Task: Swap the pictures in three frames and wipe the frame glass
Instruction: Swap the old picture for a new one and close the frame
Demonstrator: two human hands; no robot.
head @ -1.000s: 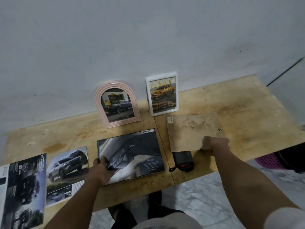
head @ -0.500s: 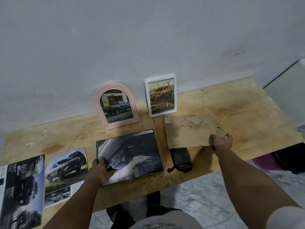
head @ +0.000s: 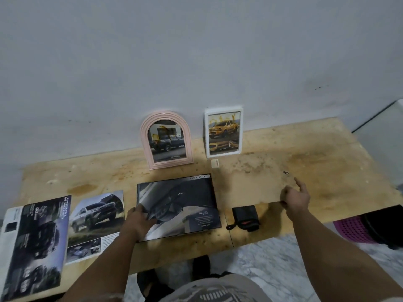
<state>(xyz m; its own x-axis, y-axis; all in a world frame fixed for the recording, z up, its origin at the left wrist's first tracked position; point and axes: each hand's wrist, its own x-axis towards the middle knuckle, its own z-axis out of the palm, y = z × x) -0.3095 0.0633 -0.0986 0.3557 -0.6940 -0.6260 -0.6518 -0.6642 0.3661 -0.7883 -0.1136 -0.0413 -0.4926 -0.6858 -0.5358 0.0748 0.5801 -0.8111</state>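
Note:
A dark car picture (head: 181, 205) in a flat frame lies at the table's middle front. My left hand (head: 140, 220) rests on its left edge, fingers laid on top. My right hand (head: 295, 198) pinches the near right corner of a brown backing board (head: 246, 182), index finger stretched out. The board lies low over the table, right of the dark picture. A pink arched frame (head: 166, 139) and a white rectangular frame (head: 223, 132), each with a truck picture, lean on the wall. A black cloth (head: 245, 217) lies by the front edge, below the board.
Two loose car pictures lie at the left: a grey truck sheet (head: 97, 223) and a dark sheet (head: 37, 243). The wooden table (head: 331, 162) ends near my body. A purple basket (head: 353, 229) sits on the marble floor to the right.
My right hand slid rightward along the board's near edge to its corner, and its index finger now points out. My left hand stayed on the dark picture.

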